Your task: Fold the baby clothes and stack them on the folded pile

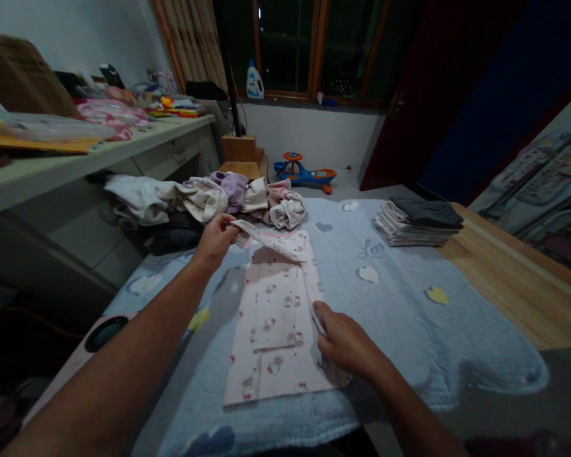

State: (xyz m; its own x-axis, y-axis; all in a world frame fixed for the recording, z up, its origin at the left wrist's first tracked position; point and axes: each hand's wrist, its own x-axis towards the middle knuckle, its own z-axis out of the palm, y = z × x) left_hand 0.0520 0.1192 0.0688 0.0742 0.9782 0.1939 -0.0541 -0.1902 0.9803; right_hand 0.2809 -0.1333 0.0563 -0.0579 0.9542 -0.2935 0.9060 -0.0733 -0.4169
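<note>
Pink clothing (276,311) is pinched by left hand (215,242) and right hand (343,339); what the cardboard box (25,77) holds is unclear.

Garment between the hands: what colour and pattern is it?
The garment is pale pink with small, scattered cartoon figures; best seen in the head view.

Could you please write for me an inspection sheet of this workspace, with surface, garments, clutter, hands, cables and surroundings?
Surface: blue heart-patterned blanket over a wooden tabletop.
Garments: pale pink printed garment, layered flat, far part lifted; folded stack, dark piece on top.
Clutter: crumpled clothes at far left; cardboard box on the desk.
Hands: left hand pinches the garment's far end; right hand holds its right edge.
Cables: thin yellowish line near the window; cannot tell whether cable.
Surroundings: ride-on toy, bottle on windowsill, dark red door.
</note>
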